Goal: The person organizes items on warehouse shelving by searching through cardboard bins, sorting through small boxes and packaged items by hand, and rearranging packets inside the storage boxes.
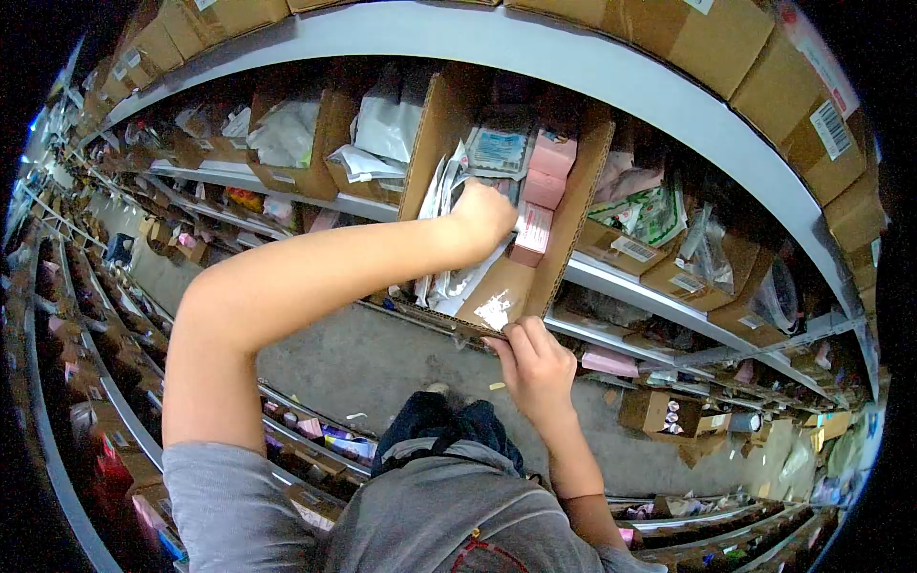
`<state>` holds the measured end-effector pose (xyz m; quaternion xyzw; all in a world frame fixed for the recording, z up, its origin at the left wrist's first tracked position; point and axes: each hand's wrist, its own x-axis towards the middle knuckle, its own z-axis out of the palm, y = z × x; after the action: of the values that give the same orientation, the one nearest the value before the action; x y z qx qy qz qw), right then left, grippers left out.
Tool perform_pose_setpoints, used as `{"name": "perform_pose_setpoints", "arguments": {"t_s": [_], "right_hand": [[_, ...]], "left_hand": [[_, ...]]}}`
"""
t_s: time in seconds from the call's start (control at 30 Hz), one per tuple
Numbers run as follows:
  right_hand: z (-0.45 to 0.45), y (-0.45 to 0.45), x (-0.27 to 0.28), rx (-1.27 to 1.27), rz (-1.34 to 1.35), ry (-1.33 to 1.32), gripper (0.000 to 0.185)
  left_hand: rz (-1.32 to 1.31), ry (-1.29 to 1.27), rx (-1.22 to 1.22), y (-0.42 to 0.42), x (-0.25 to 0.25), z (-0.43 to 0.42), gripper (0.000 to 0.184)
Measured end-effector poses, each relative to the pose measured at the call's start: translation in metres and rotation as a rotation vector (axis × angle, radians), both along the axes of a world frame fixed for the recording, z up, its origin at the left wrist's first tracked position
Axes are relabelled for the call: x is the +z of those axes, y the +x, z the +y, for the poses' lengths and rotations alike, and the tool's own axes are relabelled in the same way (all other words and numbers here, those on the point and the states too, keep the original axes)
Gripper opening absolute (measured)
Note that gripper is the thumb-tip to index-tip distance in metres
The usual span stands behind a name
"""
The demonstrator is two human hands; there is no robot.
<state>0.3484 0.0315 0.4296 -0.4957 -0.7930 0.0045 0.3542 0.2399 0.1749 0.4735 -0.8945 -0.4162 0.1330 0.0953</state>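
Observation:
A long cardboard box (573, 224) juts out from the shelf in front of me. Inside, a row of small pink boxes (545, 183) stands along its right part, and silvery-white packets (441, 196) lean at the left. A packet with a blue label (499, 150) lies farther back. My left hand (485, 220) is inside the box between the packets and the pink boxes, its fingers curled and their tips hidden. My right hand (535, 361) grips the front edge of the box, thumb and fingers pressed on it. A torn white label (494, 309) shows near that edge.
A white shelf beam (573, 48) curves overhead with cardboard boxes above it. Boxes with plastic-wrapped goods (287, 134) stand to the left, and one with green packets (650, 215) to the right. Below is grey floor (344, 355), with more shelving behind me.

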Motion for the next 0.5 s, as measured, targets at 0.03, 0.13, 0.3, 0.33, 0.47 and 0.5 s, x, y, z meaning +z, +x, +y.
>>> {"name": "perform_pose_setpoints", "arguments": {"t_s": [0.03, 0.13, 0.3, 0.33, 0.47, 0.5], "right_hand": [[0.000, 0.000, 0.001, 0.001, -0.006, -0.004, 0.018], [0.001, 0.000, 0.002, -0.004, -0.001, 0.000, 0.018], [0.001, 0.002, 0.002, 0.003, -0.019, 0.006, 0.018], [0.001, 0.002, 0.002, 0.015, -0.007, 0.009, 0.018], [0.004, 0.003, 0.000, 0.045, 0.025, 0.011, 0.018], [0.004, 0.004, 0.000, 0.064, 0.037, 0.011, 0.018]], "left_hand": [[0.001, 0.001, -0.001, -0.004, 0.000, -0.003, 0.012], [0.280, -0.179, -0.182, -0.002, 0.003, -0.023, 0.015], [0.486, -0.313, -0.167, 0.014, -0.001, -0.027, 0.024], [0.535, -0.388, -0.256, 0.011, -0.001, -0.027, 0.025], [0.637, -0.559, -0.311, 0.007, -0.002, -0.021, 0.028], [0.649, -0.562, -0.305, 0.008, -0.002, -0.023, 0.028]]}}
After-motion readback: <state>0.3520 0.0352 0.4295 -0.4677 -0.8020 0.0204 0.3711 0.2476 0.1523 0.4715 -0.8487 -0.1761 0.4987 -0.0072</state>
